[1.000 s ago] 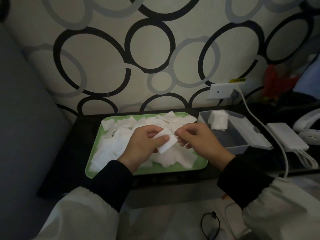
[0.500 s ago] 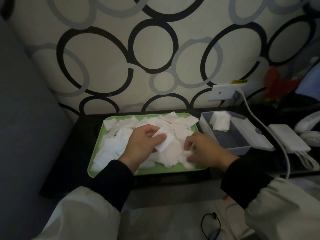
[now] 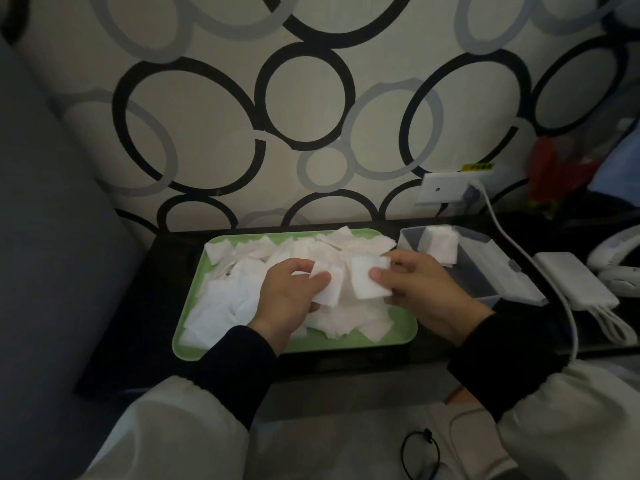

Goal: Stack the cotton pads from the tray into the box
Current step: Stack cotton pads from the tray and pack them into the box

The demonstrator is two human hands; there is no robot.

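Most of the cotton pads [image 3: 239,292] are sitting in a loose heap on the green tray [image 3: 294,348], overlapping every which way. Only a small stack [image 3: 441,242] leans in the far corner of the clear box [image 3: 485,296] just right of the tray, so I'd say it's early days. The right hand [image 3: 422,294] is pinching a single pad [image 3: 369,284] between thumb and fingers, held up over the heap. The left hand [image 3: 287,301] grips a little bunch [image 3: 327,291] right beside it, and my guess is they're getting squared up together before going in.

What could go sideways: these things are thin and clingy, so an extra one can ride along stuck to whatever you grab. Or the bunch fans out and slips from the left hand on the way over. The stack in the box looks tilted against the wall, so dropping more on top instead of laying them flat could tip it, and then you've got a pile, not a stack. Also the white cable [image 3: 540,268] runs just right of the box and what looks like its open lid [image 3: 512,282]. A sleeve snagging that could drag the box along the black table [image 3: 138,306]
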